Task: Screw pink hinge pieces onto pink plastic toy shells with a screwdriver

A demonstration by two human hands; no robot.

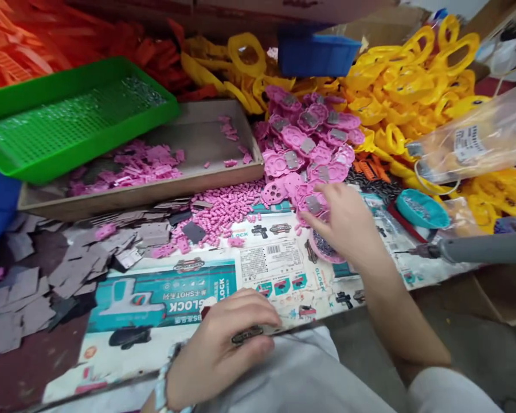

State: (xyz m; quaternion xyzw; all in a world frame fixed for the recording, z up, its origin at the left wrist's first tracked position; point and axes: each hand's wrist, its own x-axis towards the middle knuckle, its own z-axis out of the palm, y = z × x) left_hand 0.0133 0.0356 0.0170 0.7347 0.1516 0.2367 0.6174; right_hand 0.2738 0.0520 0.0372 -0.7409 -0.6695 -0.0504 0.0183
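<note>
My right hand (348,221) reaches to the front of a heap of pink plastic shell parts (301,137). Its thumb and fingers close around one pink shell part (313,203) with a grey plate in it. Just below is a small pink dish (322,245) of tiny dark pieces, partly hidden by the hand. My left hand (223,344), with a beaded bracelet on the wrist, rests at the table's front edge on printed cardboard (198,295). Its fingers are slightly bent and apart from the thumb, and a printed logo shows between them.
A green tray (81,126) overlaps a shallow box (215,172) of pink pieces. Small pink cylinders (227,206) and grey plates (77,264) lie in front. At right are a teal bowl (423,209), a power screwdriver (477,249) pointing inward, and yellow parts (404,86).
</note>
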